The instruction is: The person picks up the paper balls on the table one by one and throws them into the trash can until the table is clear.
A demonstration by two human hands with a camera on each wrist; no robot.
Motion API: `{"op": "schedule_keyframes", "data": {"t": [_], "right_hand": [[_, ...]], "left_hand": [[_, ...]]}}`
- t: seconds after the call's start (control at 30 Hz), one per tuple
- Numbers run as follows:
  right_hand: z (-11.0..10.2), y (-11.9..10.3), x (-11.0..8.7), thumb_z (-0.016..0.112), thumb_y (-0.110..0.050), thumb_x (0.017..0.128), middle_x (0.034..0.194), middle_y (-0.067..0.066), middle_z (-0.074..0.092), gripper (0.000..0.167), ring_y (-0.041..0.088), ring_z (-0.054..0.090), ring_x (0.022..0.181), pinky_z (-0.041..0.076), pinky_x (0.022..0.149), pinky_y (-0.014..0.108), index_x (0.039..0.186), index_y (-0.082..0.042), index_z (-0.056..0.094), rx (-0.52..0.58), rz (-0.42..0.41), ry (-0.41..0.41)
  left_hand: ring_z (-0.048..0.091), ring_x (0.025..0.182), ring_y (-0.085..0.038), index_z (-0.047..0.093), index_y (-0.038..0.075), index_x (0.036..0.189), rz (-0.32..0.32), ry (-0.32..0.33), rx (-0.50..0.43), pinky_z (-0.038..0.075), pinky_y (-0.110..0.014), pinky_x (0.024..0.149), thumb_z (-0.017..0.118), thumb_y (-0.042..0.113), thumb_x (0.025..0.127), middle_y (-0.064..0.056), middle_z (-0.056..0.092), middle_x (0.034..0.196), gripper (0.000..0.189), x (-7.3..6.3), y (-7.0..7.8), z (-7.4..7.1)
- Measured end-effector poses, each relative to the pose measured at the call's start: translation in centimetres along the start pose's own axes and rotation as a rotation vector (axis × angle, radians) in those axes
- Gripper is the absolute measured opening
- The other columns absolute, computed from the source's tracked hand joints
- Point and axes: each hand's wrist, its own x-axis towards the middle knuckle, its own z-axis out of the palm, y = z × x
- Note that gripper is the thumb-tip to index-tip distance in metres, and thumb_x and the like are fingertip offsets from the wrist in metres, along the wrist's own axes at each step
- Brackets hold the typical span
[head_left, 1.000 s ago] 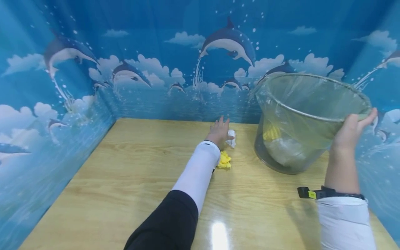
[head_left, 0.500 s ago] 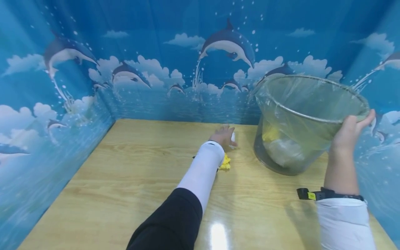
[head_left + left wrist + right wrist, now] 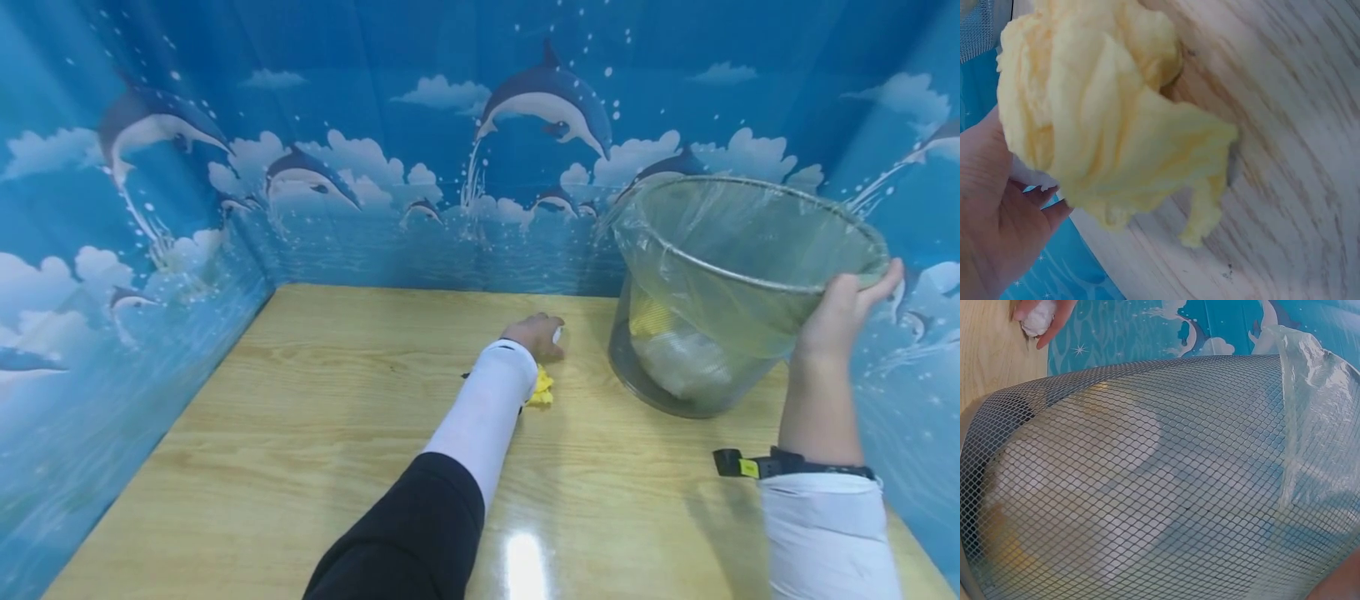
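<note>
At the far middle of the table, my left hand (image 3: 534,335) curls its fingers round a crumpled white paper (image 3: 1039,319), mostly covered by the hand in the head view. A crumpled yellow paper (image 3: 542,390) lies just in front of that hand, partly behind the sleeve; it looms large in the left wrist view. My right hand (image 3: 840,325) grips the rim of a mesh wastebasket (image 3: 757,333) on the right, thumb over the edge. The basket leans toward me and has a clear plastic liner (image 3: 1316,412) folded over its rim. Yellow and white scraps show through its wall.
The wooden table (image 3: 300,433) runs up to a blue dolphin-print curtain (image 3: 420,108) at the back and both sides. A black strap (image 3: 750,463) with a yellow tag sticks out from the right wrist.
My left hand has moved slightly right and toward me, and its spread fingers have curled round the white paper. The right hand and the basket have stayed in place.
</note>
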Motion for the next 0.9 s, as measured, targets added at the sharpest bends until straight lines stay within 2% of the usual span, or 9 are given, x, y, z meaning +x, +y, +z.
{"op": "schedule_keyframes", "data": {"t": [0.17, 0.33, 0.73, 0.9], "right_hand": [[0.4, 0.4, -0.1, 0.021, -0.027, 0.101, 0.157, -0.021, -0.021, 0.064, -0.004, -0.014, 0.141, -0.008, 0.116, 0.022, 0.15, -0.042, -0.017, -0.049, -0.034, 0.062], [0.4, 0.5, -0.1, 0.022, -0.028, 0.101, 0.157, -0.021, -0.021, 0.064, -0.004, -0.015, 0.142, -0.009, 0.116, 0.022, 0.15, -0.042, -0.017, -0.049, -0.036, 0.065], [0.1, 0.1, 0.1, 0.022, -0.025, 0.1, 0.155, -0.022, -0.024, 0.066, -0.005, -0.017, 0.141, -0.009, 0.116, 0.023, 0.149, -0.043, -0.019, -0.021, -0.012, 0.02], [-0.2, -0.3, 0.1, 0.022, -0.023, 0.1, 0.153, -0.024, -0.028, 0.068, -0.008, -0.018, 0.139, -0.01, 0.116, 0.022, 0.147, -0.046, -0.022, 0.017, 0.028, -0.029]], "left_hand": [[0.043, 0.134, -0.024, 0.036, 0.025, 0.149, 0.026, 0.022, 0.019, 0.042, -0.045, 0.106, 0.063, 0.041, 0.093, -0.005, 0.042, 0.147, 0.064, -0.4, -0.2, -0.1], [0.044, 0.132, -0.026, 0.042, 0.021, 0.147, 0.048, 0.05, 0.033, 0.043, -0.045, 0.105, 0.065, 0.037, 0.093, -0.008, 0.045, 0.144, 0.061, -0.7, -0.4, -0.2], [0.05, 0.125, -0.023, 0.05, 0.019, 0.139, 0.051, 0.048, 0.019, 0.046, -0.038, 0.103, 0.063, 0.031, 0.095, -0.007, 0.049, 0.137, 0.047, -0.7, -1.1, 0.0], [0.05, 0.125, -0.022, 0.051, 0.021, 0.138, 0.045, 0.041, 0.022, 0.046, -0.037, 0.102, 0.061, 0.029, 0.096, -0.006, 0.048, 0.137, 0.045, -0.7, -1.2, 0.0]]}}
